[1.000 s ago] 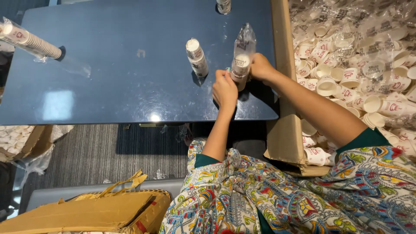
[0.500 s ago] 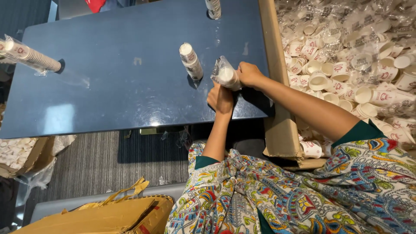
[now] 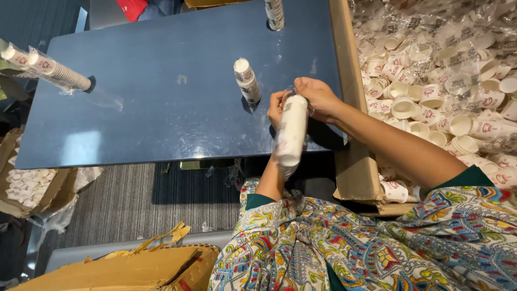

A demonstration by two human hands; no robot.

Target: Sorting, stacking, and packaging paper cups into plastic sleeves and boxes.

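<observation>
Over the near right edge of the blue table (image 3: 161, 108): you hold a plastic-sleeved stack of paper cups (image 3: 291, 132), tilted, its far end at your hands and its near end hanging past the table's edge toward your lap.
Right hand (image 3: 318, 97): your fingers are curled tight around the far end of the sleeved stack.
Left hand (image 3: 277, 105): it is pressed against the same end from the left, fingers closed on the sleeve; the stack hides part of the hand.
On the table, just left of your hands: a second wrapped stack (image 3: 247, 81) stands upright.
At the table's far edge: a third stack (image 3: 274, 13) stands.
At the table's left end: a long sleeve of cups (image 3: 46, 67) lies on its side.
Right of the table: a cardboard box (image 3: 353, 134) full of loose cups (image 3: 431, 102) and plastic wrap.
</observation>
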